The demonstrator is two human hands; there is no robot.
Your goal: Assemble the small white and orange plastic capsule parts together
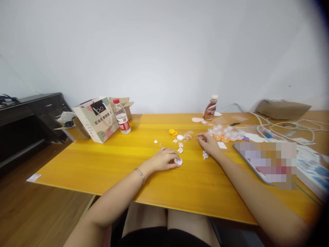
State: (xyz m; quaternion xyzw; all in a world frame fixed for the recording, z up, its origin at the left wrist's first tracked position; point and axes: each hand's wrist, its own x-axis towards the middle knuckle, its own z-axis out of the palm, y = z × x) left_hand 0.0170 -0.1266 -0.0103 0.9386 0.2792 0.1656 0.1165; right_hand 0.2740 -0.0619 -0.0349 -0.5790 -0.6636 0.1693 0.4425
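Observation:
My left hand (pixel 164 159) rests on the yellow table (pixel 102 164), fingers curled over a small round white piece (pixel 178 161). My right hand (pixel 208 142) lies further right, fingers pinched together; what they grip is too small to name. Small white cut-out pieces (pixel 180 147) lie scattered between both hands, and another white piece (pixel 205 155) sits just under my right wrist. Yellow caps (pixel 172 131) and small clear cups (pixel 188 135) stand just beyond.
A paper gift bag (pixel 96 118), a water bottle (pixel 121 116) and a cardboard box (pixel 125 104) stand at the back left. A brown drink bottle (pixel 210 108), a cluster of orange-and-clear cups (pixel 226 133), white cables (pixel 285 128) and a tablet (pixel 267 161) fill the right side.

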